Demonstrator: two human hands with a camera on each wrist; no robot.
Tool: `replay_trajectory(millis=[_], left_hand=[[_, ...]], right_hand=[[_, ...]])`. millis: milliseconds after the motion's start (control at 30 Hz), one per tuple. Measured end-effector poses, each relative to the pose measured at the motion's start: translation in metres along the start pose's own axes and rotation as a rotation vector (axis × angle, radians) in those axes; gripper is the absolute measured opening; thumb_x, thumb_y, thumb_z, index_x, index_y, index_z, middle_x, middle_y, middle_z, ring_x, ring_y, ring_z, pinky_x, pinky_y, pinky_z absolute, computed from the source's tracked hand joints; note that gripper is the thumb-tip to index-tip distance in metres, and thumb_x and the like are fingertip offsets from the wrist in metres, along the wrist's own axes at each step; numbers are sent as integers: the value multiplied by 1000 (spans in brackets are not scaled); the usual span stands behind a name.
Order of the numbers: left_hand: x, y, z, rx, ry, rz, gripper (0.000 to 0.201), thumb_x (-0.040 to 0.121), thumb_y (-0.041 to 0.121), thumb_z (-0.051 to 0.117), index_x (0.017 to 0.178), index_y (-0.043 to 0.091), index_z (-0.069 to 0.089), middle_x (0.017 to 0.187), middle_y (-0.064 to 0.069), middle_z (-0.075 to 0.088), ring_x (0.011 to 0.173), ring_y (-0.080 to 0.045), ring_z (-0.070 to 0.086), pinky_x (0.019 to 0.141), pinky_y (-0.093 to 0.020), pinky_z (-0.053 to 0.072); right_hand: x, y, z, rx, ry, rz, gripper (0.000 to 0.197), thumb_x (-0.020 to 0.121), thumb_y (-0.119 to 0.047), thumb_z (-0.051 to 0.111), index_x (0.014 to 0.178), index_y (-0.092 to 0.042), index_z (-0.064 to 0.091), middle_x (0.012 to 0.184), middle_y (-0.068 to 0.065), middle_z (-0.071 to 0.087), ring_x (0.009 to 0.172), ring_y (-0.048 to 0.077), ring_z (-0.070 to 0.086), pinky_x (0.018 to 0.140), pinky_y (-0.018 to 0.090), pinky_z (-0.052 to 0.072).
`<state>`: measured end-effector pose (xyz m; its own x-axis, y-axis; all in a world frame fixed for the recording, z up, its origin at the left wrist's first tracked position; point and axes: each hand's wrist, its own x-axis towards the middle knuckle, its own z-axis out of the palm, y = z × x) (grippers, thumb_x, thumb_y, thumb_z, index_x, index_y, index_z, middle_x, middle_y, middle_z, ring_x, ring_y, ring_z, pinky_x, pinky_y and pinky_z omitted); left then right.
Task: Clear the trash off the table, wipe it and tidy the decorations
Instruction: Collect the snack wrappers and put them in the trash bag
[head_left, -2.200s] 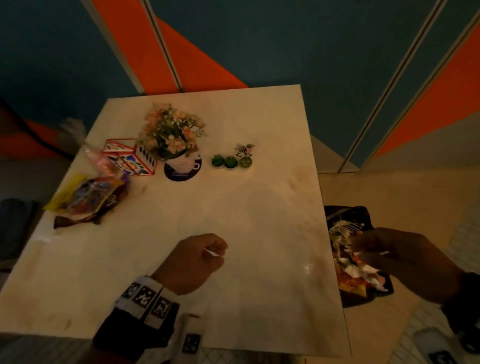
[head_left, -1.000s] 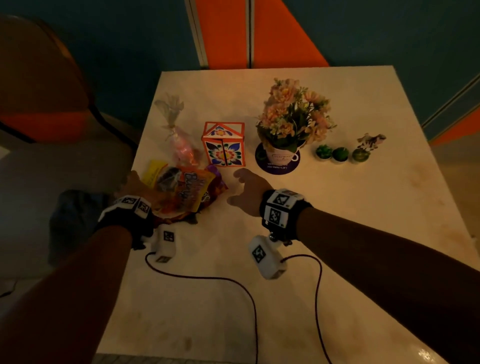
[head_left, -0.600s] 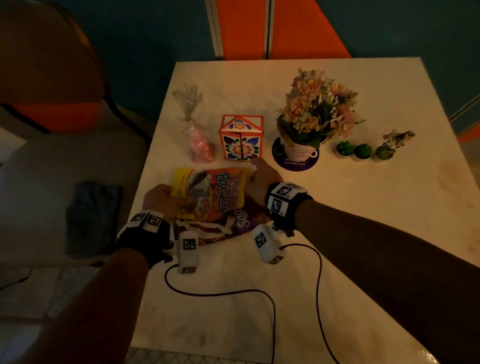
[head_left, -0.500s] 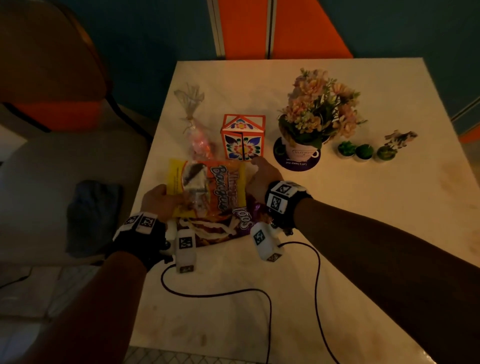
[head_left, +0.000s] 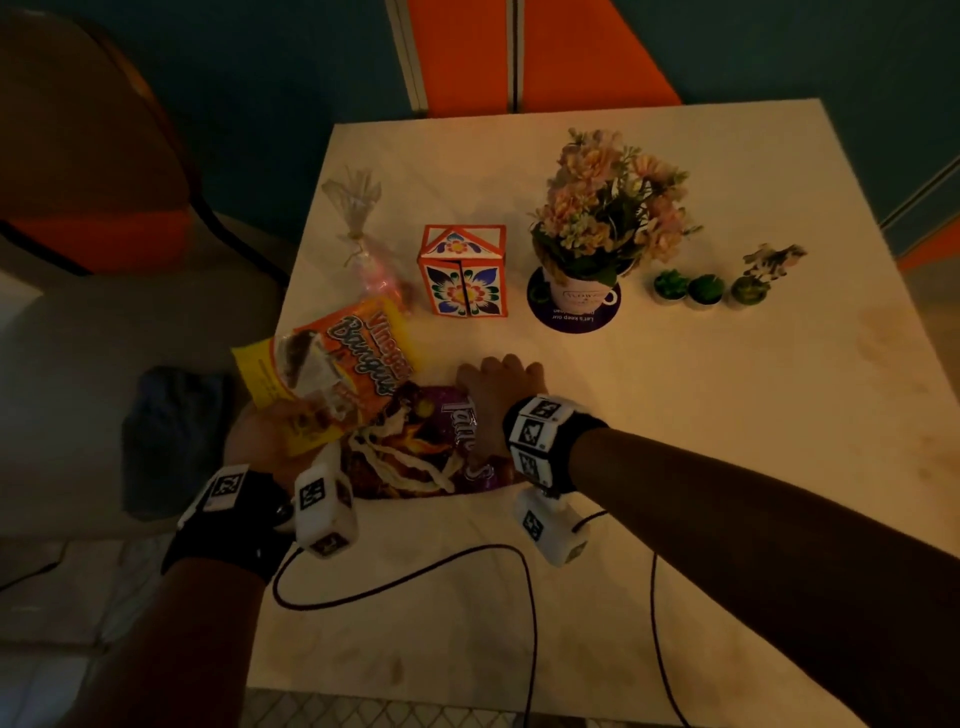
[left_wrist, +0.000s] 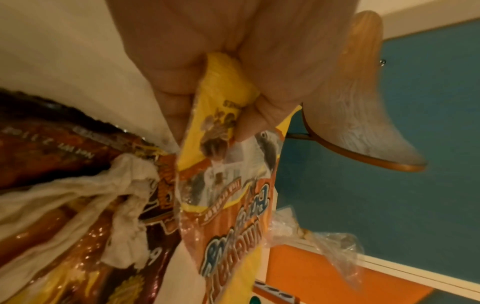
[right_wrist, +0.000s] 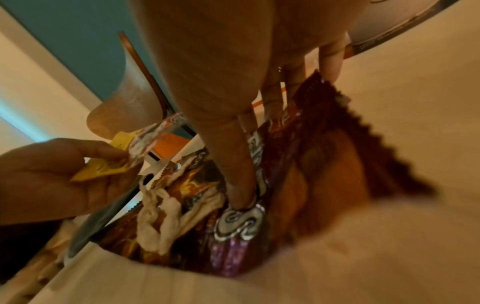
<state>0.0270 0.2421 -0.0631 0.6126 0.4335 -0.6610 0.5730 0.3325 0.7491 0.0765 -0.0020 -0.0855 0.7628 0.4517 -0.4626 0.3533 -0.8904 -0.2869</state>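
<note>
The left hand (head_left: 262, 441) pinches a corner of the yellow bag (head_left: 337, 374) and holds it up off the table (head_left: 675, 467). The right hand (head_left: 501, 387) lies on the purple bag (head_left: 426, 452) with its fingers laid out flat, pressing it down — it is not gripping yet. A crumpled tissue (right_wrist: 161, 218) sits on that purple bag.

This looks like the trash step, with no wiping done yet. Next, I think the right hand must close on the purple bag and the tissue together, so nothing drops.

Just behind stand the box (head_left: 464, 270), the flowers (head_left: 608, 202) and a candy pouch (head_left: 371, 270) — best not bumped.
</note>
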Motion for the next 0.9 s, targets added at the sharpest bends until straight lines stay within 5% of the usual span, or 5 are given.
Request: replay_trajectory(millis=[167,367,567,733,900], left_hand=[[-3,7,-12,69,150,23,45,95,2,44,140,0,38,137,-23,48,119,-34,53,64,-26,47],[-21,9,-20,435,412,110,8,85,3,58,79,2,62,99,-27,65,94,-43,60,82,-46,50],[-31,8,-12,105,161,101,38,94,14,49,128,-4,51,123,-22,57,67,-17,53,67,-29,45],[-27,17,12,833,21,281,38,69,37,81,98,19,66,103,-10,68,88,-26,64,82,-36,51],[-9,19,39,1298,-171,418,79,58,32,88,127,22,51,124,-5,60,110,-26,57,92,-34,44]], right_hand=[[1,7,0,203,-48,61,89,65,-35,78,138,-20,29,124,8,55,116,36,49,102,47,32],[-8,20,-14,346,-138,117,39,77,-26,71,111,-9,61,104,10,61,104,31,61,77,29,46],[-32,45,-37,495,-187,291,14,84,-18,68,77,-10,60,83,4,60,72,18,56,58,20,42],[-52,74,-26,846,-129,570,12,76,-3,66,67,-6,59,71,14,61,60,27,56,59,30,46],[-68,101,-25,717,-92,601,25,78,-11,66,58,-6,52,64,10,54,56,23,47,54,29,38]])
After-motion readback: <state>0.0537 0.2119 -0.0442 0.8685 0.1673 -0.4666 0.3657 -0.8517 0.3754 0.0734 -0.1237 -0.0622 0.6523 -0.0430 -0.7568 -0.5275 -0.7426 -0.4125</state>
